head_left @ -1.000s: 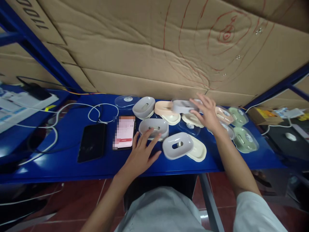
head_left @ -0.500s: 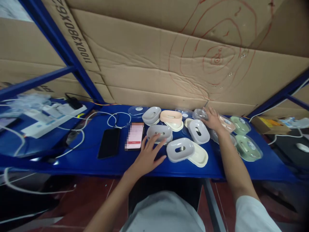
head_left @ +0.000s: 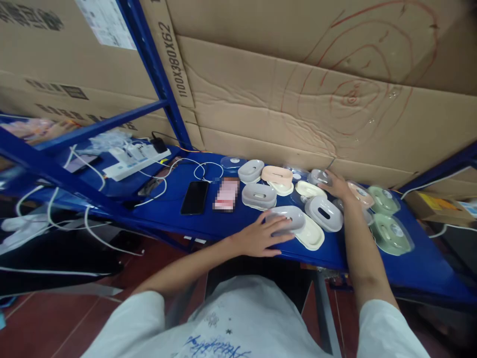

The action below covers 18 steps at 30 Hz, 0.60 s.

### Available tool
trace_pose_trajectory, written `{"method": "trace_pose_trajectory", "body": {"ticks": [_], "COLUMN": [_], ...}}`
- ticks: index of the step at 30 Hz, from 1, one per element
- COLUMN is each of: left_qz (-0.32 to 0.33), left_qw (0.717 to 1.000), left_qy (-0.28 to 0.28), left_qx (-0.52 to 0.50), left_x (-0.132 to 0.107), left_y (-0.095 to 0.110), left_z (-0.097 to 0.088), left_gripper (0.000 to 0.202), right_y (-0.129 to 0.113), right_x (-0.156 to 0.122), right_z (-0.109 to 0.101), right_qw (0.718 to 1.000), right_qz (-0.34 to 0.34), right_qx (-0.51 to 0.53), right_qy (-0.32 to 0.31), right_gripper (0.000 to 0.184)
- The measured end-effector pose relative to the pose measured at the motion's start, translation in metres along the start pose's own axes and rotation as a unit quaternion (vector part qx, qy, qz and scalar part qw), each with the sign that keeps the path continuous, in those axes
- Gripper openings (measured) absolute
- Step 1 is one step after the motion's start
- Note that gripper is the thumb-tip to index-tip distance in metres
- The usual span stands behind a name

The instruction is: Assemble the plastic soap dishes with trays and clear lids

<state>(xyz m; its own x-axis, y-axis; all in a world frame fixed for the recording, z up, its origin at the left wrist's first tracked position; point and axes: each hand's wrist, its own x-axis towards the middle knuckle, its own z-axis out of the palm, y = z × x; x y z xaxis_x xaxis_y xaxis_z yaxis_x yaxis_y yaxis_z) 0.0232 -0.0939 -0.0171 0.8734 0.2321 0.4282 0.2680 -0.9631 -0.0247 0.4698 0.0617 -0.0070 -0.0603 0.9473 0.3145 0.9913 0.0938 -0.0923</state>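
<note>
My left hand (head_left: 263, 236) is spread with fingers apart over a grey soap dish (head_left: 286, 219), its fingertips on the dish's left side. That dish overlaps a cream oval base (head_left: 312, 233). My right hand (head_left: 338, 186) reaches to the back, thumb and fingers apart at the right end of a small grey soap box with a clear lid (head_left: 318, 177). Between the hands lie a slotted grey dish (head_left: 324, 214) and another cream base (head_left: 310, 189). Further left are a third grey dish (head_left: 259, 195) and a peach dish (head_left: 278, 175) overlapping a cream base.
Green lidded boxes (head_left: 391, 233) and a peach lidded box (head_left: 360, 194) stand right of my right forearm. Two phones, one dark (head_left: 194, 197) and one lit (head_left: 226, 194), lie left. Beyond them are a power strip (head_left: 137, 161) and white cables. Cardboard (head_left: 253, 99) backs the blue table.
My left hand has moved right, from the grey dish beside the lit phone to the front one. The slotted grey dish has turned and shifted forward, exposing its cream base. The view has shifted left.
</note>
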Motion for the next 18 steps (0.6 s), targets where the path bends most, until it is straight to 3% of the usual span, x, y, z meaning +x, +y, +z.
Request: {"method": "trace_pose_trajectory", "body": {"ticks": [3,7,11,14,18], "left_qz": [0.061,0.087,0.094,0.078,0.047], "left_qw": [0.998,0.996,0.995,0.995,0.997], "left_qy": [-0.014,-0.010,0.030,0.052,0.058], "left_qx": [0.009,0.004,-0.020,-0.038,-0.022], "left_x": [0.018,0.035,0.036,0.035,0.039], "left_y": [-0.006,-0.024,-0.032,-0.031,-0.033], "left_z": [0.000,0.000,0.009,0.013,0.005], "left_gripper": [0.052,0.045,0.040,0.037,0.032], "right_y": [-0.004,-0.010,-0.030,-0.066,-0.122], "right_x": [-0.003,-0.014,-0.022,-0.018,0.001], "right_z": [-0.004,-0.014,-0.028,-0.037,-0.049], "right_qw": [0.998,0.992,0.986,0.984,0.972], "right_qz": [0.016,0.046,0.057,-0.048,-0.209], "right_qx": [0.050,0.102,0.122,0.147,0.095], "right_qy": [0.022,0.062,0.100,0.094,0.041], "right_gripper": [0.078,0.072,0.068,0.062,0.065]}}
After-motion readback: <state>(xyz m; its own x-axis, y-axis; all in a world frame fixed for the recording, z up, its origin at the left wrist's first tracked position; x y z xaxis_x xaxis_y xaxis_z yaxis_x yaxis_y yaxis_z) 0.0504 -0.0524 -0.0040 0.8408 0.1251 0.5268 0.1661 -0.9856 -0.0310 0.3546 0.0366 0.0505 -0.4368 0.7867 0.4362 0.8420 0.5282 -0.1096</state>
